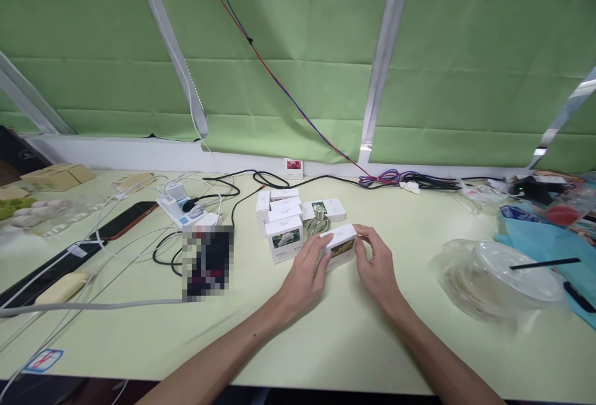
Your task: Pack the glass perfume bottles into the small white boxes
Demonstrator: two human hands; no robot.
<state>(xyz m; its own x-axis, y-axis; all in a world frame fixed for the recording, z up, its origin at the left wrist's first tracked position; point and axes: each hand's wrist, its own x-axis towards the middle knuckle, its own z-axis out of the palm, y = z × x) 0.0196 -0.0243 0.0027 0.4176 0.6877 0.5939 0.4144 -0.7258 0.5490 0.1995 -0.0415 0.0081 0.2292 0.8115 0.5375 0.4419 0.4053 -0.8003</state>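
Note:
Between my two hands stands a small white box (341, 247) with a brownish picture on its front. The fingers of my left hand (305, 274) press on its left side, and those of my right hand (376, 262) close on its right side. Just left of it is a white box with a white-flower picture (285, 239), at the front of a row of similar white boxes (282, 204). Behind my hands another white box (333, 209) lies flat, with a small metallic item and a coiled cord (319, 221) by it.
A white power strip (186, 211) and tangled cables lie left, near a pixelated dark object (208, 265). On the right are a lidded plastic bowl in a bag (516, 271) and a blue bag (535, 237). A small box with a red picture (293, 168) stands against the back wall.

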